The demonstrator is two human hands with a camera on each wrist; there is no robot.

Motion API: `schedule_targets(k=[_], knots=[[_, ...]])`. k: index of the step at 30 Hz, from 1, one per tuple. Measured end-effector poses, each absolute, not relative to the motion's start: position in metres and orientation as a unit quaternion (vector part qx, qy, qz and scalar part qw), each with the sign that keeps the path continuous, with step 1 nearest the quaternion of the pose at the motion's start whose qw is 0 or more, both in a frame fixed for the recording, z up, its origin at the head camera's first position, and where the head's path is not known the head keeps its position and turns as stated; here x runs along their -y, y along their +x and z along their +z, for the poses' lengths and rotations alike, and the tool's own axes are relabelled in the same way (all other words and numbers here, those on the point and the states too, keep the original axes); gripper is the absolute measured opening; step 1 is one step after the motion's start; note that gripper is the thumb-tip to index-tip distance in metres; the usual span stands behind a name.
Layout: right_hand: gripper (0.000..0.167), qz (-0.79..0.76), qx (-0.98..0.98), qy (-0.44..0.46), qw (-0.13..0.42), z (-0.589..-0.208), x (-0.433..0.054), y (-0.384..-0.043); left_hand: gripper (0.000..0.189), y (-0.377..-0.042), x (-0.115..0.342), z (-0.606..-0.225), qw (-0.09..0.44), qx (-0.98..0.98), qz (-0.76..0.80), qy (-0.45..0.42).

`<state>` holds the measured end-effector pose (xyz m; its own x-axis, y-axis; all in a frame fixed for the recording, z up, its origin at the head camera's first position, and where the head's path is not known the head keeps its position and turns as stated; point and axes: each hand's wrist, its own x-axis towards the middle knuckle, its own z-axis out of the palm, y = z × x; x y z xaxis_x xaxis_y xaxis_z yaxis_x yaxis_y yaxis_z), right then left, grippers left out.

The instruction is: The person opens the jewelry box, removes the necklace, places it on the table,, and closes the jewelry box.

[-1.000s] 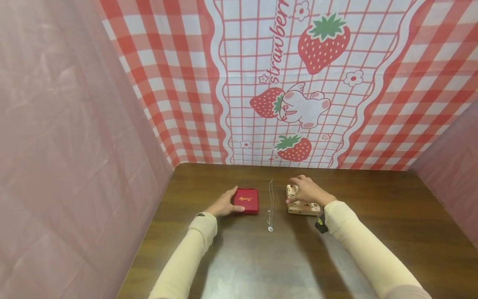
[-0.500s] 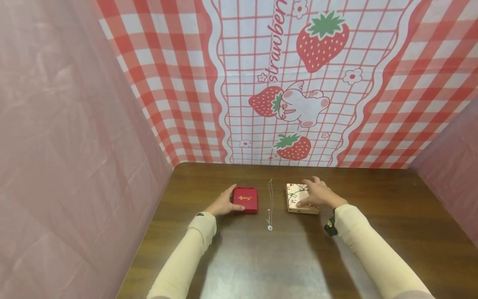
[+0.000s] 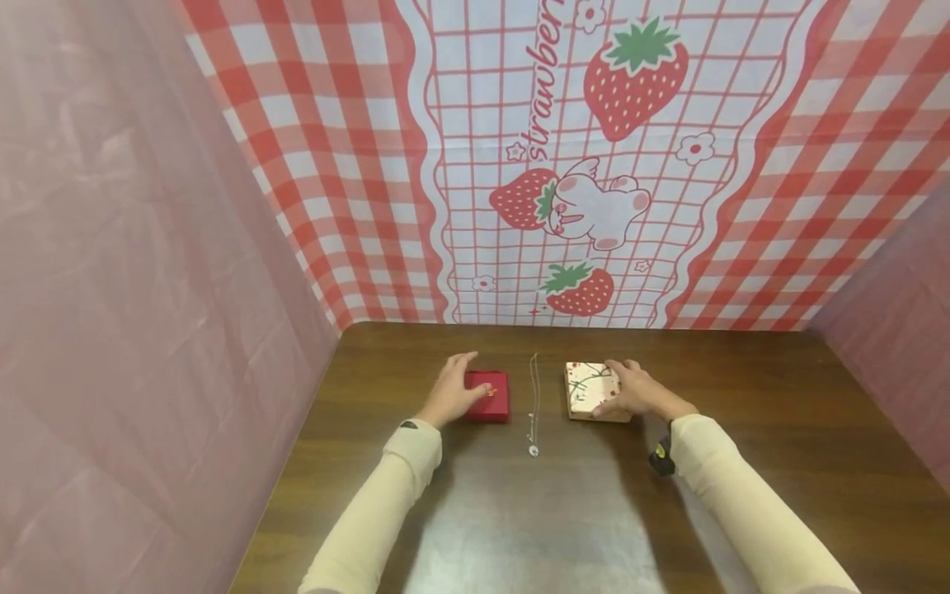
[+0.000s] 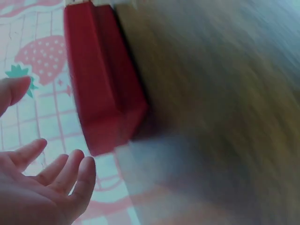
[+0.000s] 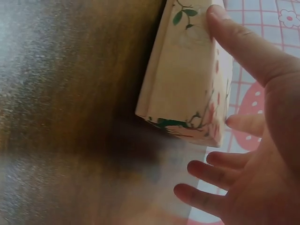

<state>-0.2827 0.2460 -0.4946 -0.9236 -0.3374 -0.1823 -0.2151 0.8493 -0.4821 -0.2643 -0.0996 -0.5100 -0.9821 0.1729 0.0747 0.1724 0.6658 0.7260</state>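
A red jewelry box (image 3: 499, 409) with gold lettering lies on the table at left. My left hand (image 3: 449, 391) is over its left side, thumb across the lid in the head view. The left wrist view shows these fingers (image 4: 70, 173) spread and apart from the box. To the right is a cream box (image 3: 585, 386) with a floral print. My right hand (image 3: 640, 391) is at its right side. In the right wrist view the thumb (image 5: 234, 35) is at the lid's edge, with the other fingers extended loosely. Between the boxes lies a silver necklace (image 3: 533, 451), laid lengthwise with its round pendant toward me.
The brown wooden table (image 3: 519, 528) meets a strawberry-print checked cloth (image 3: 579, 124) hanging at the back. A pinkish curtain (image 3: 148, 289) closes off the left side, and another pink sheet (image 3: 891, 330) hangs on the right.
My right hand has slid rightward over the floral box, uncovering more of its lid. My left hand has shifted from the red box's side to above it, its thumb now over the lettering.
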Motion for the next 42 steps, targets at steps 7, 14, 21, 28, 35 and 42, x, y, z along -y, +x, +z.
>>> schedule_targets(k=[7,14,21,28,35,42], knots=[[0.113,-0.264,-0.945,-0.155,0.116,-0.500,-0.247,-0.281,0.055,-0.264,0.073,-0.500,-0.015,-0.906,0.405,0.122],[0.113,-0.283,-0.942,-0.154,0.097,-0.502,-0.249,-0.282,0.050,-0.267,0.046,-0.496,0.016,-0.904,0.405,0.134],[0.115,-0.289,-0.938,-0.159,0.106,-0.509,-0.250,-0.284,0.050,-0.264,0.020,-0.502,0.055,-0.910,0.385,0.139],[0.118,-0.282,-0.940,-0.158,0.107,-0.514,-0.252,-0.285,0.048,-0.261,-0.003,-0.505,0.061,-0.912,0.383,0.134],[0.116,-0.279,-0.941,-0.162,0.096,-0.515,-0.251,-0.286,0.052,-0.262,-0.016,-0.511,0.069,-0.911,0.385,0.129],[0.116,-0.276,-0.942,-0.163,0.095,-0.515,-0.250,-0.287,0.058,-0.260,-0.026,-0.515,0.094,-0.914,0.376,0.122]])
